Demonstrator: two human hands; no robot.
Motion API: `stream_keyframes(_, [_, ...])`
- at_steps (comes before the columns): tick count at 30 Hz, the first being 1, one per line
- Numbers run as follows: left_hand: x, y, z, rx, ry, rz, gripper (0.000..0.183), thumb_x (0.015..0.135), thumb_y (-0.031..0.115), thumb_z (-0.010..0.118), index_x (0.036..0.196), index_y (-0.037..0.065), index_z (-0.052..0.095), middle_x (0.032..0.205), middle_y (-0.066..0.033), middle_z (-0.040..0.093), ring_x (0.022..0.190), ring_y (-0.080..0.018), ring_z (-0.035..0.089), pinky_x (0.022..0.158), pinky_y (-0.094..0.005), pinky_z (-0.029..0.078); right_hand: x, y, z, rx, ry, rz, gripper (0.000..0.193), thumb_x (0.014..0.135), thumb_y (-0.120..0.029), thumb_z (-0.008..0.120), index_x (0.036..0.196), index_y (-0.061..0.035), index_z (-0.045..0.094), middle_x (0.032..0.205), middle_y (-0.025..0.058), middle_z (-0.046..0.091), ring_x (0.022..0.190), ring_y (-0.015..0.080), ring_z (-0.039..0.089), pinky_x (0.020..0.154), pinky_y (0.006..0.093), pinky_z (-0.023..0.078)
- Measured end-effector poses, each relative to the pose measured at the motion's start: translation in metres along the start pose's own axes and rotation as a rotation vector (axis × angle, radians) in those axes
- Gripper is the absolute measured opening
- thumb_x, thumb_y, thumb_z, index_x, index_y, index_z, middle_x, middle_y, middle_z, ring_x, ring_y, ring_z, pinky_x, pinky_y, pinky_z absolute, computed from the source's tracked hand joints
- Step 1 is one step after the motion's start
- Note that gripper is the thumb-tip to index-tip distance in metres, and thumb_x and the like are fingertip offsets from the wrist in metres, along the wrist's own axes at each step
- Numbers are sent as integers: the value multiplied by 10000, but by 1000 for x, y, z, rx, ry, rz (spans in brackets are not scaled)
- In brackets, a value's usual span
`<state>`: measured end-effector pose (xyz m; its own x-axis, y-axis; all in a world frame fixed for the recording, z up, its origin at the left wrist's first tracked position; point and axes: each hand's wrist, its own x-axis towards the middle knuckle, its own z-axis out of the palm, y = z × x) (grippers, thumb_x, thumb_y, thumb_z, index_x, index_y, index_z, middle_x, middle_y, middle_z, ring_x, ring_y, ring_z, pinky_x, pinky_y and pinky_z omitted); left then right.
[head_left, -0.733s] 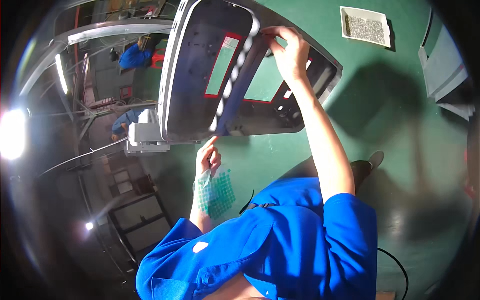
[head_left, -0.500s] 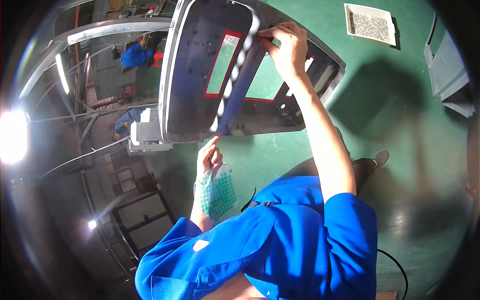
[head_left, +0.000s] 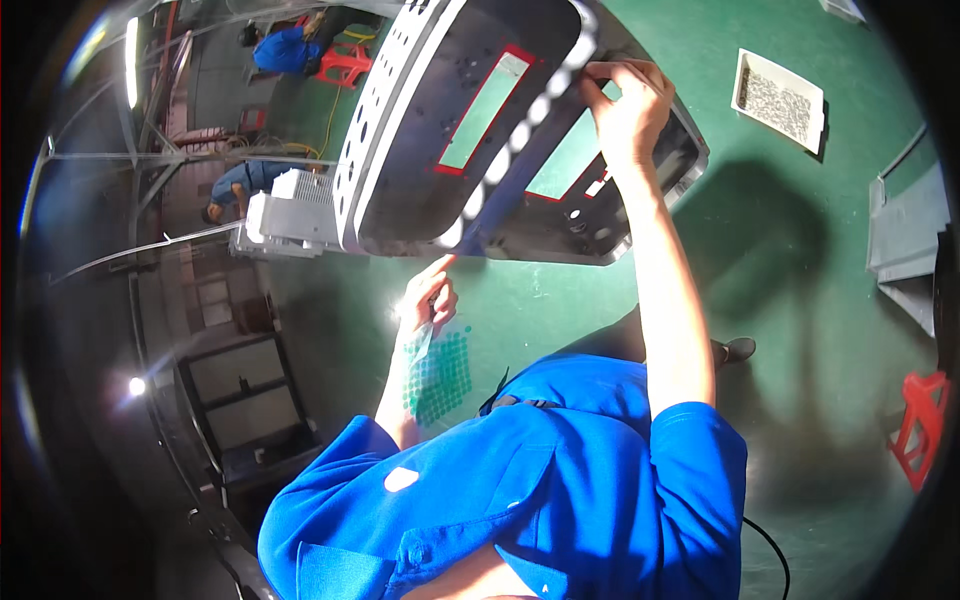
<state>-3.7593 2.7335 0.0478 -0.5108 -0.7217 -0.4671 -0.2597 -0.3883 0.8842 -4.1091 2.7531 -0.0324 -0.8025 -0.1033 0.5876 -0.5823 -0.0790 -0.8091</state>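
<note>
Black against green floor [head_left: 705,60] in the head view: housing [head_left: 545,140], with right grip [head_left: 637,108] bent at its face, hold impossible to tell. Below housing, left grip [head_left: 428,300], index fingertip at the lower edge, likewise unclear; green-dotted sheet [head_left: 442,378] by wrist.

A factory workshop
Two co-workers [head_left: 240,182] wear blue workwear [head_left: 284,50]; a tube light [head_left: 131,62] glows; red plastic stools [head_left: 344,65] and a white tray [head_left: 790,81] of small pieces [head_left: 776,108] stand on the green floor [head_left: 560,305]; a large dark casing [head_left: 410,190] has cutouts [head_left: 484,112].
</note>
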Motion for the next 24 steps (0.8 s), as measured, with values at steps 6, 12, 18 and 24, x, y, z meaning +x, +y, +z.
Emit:
stream_keyframes(6, [1,-2,1,-60,16,13,387,902,129,454,1272,17,449,479,-3,354,336,-85,285,321,-214,223,9,11,18,22,-85,-42,143,575,-138,759,695,-151,682,681,-51,631,789,151,572,803,332,375])
stream_keyframes(12, [1,-2,3,-125,60,14,425,902,133,461,1302,2,405,479,-5,365,343,-81,300,327,-206,243,23,13,43,11,-218,64,161,595,-124,755,741,-123,686,759,20,652,766,221,597,761,335,448])
stream_keyframes(18, [-15,-20,35,-115,130,-74,462,904,167,463,1310,-34,372,481,17,360,362,-64,296,344,-198,238,26,3,26,216,-268,55,157,629,-159,742,756,-108,664,762,-13,659,755,183,584,762,327,406])
stream_keyframes(24, [15,-41,103,-273,-23,-162,472,934,373,443,1224,2,478,498,36,357,379,-43,284,351,-188,226,-52,-49,-47,467,-1208,70,100,630,-179,714,679,-121,648,651,-10,602,715,197,542,728,348,391])
